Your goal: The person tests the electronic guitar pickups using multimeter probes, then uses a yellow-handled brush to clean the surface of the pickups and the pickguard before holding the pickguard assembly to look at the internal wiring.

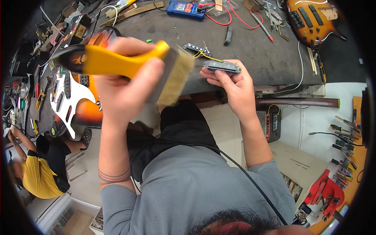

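Observation:
My left hand [131,88] is closed around the yellow handle of a wide flat brush [107,62], blurred by motion. Its pale bristles point to the right, apart from a guitar pickup [222,66]. That pickup is pinched between the thumb and fingers of my right hand [235,84], above the bench's near edge. A yellow wire runs from it toward a second pickup [191,47] lying on the dark bench. Left of my left hand is a sunburst guitar body [88,111] with a white pickguard [80,102], partly hidden by the hand and brush.
A blue multimeter [186,9] with red leads lies at the back of the bench [254,47]. A sunburst bass body [315,33] is at the far right. Tools crowd the left side. A person in a yellow shirt [41,176] sits lower left. An amplifier [270,121] stands below right.

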`<action>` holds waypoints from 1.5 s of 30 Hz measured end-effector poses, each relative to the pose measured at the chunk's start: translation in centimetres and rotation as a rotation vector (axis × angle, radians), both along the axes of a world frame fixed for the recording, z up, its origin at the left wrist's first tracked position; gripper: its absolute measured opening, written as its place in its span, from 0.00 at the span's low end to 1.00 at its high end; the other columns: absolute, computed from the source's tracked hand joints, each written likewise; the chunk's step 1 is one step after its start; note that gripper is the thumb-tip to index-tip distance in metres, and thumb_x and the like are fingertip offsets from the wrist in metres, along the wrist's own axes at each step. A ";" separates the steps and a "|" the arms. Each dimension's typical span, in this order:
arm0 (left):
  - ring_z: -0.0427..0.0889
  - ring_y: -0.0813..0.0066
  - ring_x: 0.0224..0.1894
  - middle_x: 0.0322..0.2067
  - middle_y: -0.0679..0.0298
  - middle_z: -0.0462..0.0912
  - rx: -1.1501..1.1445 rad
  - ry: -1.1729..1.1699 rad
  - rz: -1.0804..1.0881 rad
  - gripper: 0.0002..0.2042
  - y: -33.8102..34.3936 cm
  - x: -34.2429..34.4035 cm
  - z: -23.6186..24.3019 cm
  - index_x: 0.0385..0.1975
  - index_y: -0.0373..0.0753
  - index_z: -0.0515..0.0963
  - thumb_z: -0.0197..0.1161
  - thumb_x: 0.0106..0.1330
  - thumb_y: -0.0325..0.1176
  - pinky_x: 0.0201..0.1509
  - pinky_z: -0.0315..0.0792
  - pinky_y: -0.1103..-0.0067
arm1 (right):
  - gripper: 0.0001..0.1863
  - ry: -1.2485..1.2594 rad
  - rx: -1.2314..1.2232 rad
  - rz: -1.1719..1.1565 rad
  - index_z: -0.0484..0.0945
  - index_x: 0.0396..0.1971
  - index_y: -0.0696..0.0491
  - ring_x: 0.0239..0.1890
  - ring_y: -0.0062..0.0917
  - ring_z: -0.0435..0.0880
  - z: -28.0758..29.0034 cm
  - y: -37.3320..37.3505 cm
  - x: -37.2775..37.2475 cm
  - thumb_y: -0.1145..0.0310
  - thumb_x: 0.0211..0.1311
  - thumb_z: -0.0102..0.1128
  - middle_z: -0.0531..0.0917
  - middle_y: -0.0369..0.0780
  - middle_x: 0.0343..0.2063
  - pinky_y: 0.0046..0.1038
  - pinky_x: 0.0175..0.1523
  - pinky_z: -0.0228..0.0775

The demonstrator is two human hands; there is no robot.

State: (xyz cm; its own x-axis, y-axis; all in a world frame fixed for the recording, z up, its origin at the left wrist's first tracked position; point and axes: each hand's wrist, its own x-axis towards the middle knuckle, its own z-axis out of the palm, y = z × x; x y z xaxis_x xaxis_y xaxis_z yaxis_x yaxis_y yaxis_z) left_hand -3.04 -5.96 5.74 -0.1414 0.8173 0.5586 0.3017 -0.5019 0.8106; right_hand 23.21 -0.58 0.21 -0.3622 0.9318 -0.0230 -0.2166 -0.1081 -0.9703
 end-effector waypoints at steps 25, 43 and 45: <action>0.81 0.77 0.43 0.44 0.60 0.85 -0.072 0.009 0.090 0.13 -2.8 -0.1 -1.4 0.49 0.30 0.83 0.74 0.65 0.21 0.50 0.73 0.82 | 0.26 0.075 -0.039 0.141 0.62 0.69 0.60 0.53 0.40 0.92 0.6 2.7 0.6 0.77 0.77 0.60 0.87 0.53 0.50 0.32 0.56 0.88; 0.87 0.61 0.37 0.41 0.59 0.92 0.040 0.704 -0.381 0.17 4.8 0.1 3.9 0.49 0.38 0.88 0.77 0.59 0.28 0.45 0.78 0.69 | 0.14 0.013 0.001 0.264 0.72 0.57 0.61 0.52 0.35 0.92 -0.2 3.9 0.6 0.80 0.76 0.61 0.88 0.49 0.51 0.31 0.56 0.87; 0.89 0.62 0.39 0.41 0.55 0.92 0.043 0.671 -0.290 0.16 4.4 -1.0 4.6 0.49 0.34 0.88 0.76 0.60 0.26 0.47 0.79 0.70 | 0.15 -0.007 -0.022 0.251 0.72 0.57 0.61 0.52 0.35 0.92 0.0 3.6 0.8 0.79 0.76 0.62 0.88 0.48 0.50 0.31 0.56 0.87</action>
State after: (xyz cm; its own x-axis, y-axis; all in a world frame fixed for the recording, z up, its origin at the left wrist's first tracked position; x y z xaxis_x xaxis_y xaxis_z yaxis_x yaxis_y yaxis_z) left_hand -4.06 -1.54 10.36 0.4618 0.7449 0.4816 0.5762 -0.6647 0.4756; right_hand 23.99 3.04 0.20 -0.5817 0.8121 -0.0454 -0.1739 -0.1787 -0.9684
